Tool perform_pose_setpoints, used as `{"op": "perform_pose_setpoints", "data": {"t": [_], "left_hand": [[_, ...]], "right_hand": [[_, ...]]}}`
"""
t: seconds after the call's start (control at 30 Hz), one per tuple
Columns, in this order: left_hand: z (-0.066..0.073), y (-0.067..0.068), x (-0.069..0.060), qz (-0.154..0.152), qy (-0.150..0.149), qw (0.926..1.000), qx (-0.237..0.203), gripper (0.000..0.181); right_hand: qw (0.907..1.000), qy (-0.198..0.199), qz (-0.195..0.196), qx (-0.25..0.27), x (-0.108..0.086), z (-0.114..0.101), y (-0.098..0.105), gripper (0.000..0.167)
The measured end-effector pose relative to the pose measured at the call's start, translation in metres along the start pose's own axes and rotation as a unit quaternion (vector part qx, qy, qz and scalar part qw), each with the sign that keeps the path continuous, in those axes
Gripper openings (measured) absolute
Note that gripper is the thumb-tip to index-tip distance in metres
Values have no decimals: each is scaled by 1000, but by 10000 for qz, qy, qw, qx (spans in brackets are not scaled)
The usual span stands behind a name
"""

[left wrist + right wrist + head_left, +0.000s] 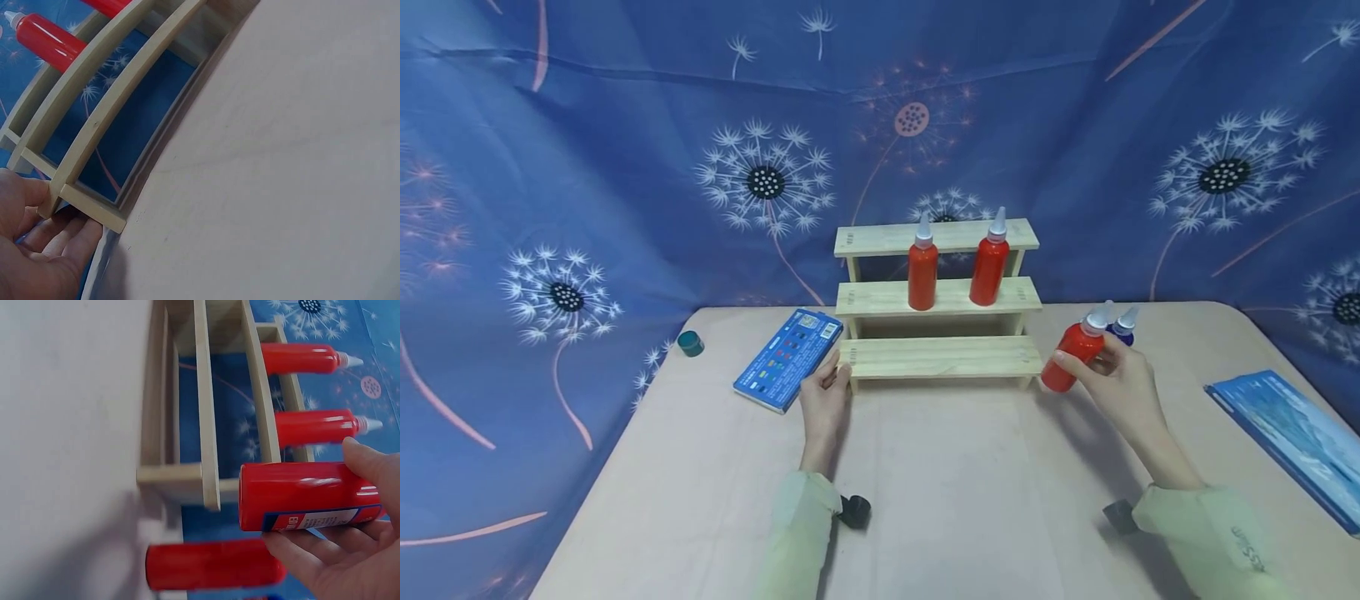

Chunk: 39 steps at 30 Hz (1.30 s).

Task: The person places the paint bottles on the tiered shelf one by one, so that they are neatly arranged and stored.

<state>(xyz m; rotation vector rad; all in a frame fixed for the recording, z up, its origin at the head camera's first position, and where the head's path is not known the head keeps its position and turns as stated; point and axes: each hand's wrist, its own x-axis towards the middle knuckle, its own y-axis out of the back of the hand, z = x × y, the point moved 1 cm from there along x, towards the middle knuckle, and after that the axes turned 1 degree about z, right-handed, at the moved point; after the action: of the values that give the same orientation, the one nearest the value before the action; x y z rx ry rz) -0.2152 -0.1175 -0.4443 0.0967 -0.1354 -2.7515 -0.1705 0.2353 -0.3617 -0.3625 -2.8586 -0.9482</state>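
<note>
My right hand (1123, 387) grips a red squeeze bottle (1072, 354) with a pale nozzle cap, slightly tilted, off the right end of the wooden tiered rack (940, 360). In the right wrist view the thumb and fingers wrap the label side of this held bottle (300, 494). My left hand (823, 404) holds the left end of the lowest step; in the left wrist view, its thumb lies on the outer side and fingers reach underneath. Two red bottles, one left (922, 275) and one right (988, 268), stand on the middle step.
Behind the right hand stand a blue bottle (1124, 327) and another red bottle (212, 565), both partly hidden. A blue printed box (788, 358) lies left of the rack, near a small teal jar (690, 343). A flat blue picture-covered item (1292, 442) lies far right.
</note>
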Motion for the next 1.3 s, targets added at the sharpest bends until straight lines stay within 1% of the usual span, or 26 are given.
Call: {"op": "perform_pose_setpoints", "data": {"t": [0.07, 0.2, 0.3, 0.4, 0.57, 0.73, 0.93, 1.17, 1.3], "left_hand": [[-2, -1, 0, 10, 14, 10000, 8, 38], [-4, -3, -1, 36, -17, 10000, -24, 38], [-4, -5, -2, -3, -74, 9999, -149, 38], [-4, -6, -3, -31, -67, 9996, -268, 38], [-4, -8, -4, -4, -25, 9996, -296, 38], [-4, -10, -4, -33, 27, 9997, -247, 38], [-5, -11, -2, -89, 87, 9992, -388, 39], [-3, -6, -1, -27, 38, 9993, -371, 39], [-2, -3, -1, 40, 96, 9993, -366, 39]], "right_hand": [[10000, 37, -36, 74, 2, -3, -7, 57], [9996, 33, -171, 212, 6, -9, -17, 60], [9993, 93, -233, 286, 10, -13, -24, 60], [9989, 134, -276, 348, 15, -16, -30, 59], [9983, -5, -373, 440, 22, -18, -39, 62], [9979, -73, -435, 484, 26, -18, -44, 64], [9976, 13, -496, 483, 28, -17, -48, 65], [9967, 56, -680, 445, 33, -18, -53, 66], [9960, 17, -793, 420, 35, -21, -57, 68]]}}
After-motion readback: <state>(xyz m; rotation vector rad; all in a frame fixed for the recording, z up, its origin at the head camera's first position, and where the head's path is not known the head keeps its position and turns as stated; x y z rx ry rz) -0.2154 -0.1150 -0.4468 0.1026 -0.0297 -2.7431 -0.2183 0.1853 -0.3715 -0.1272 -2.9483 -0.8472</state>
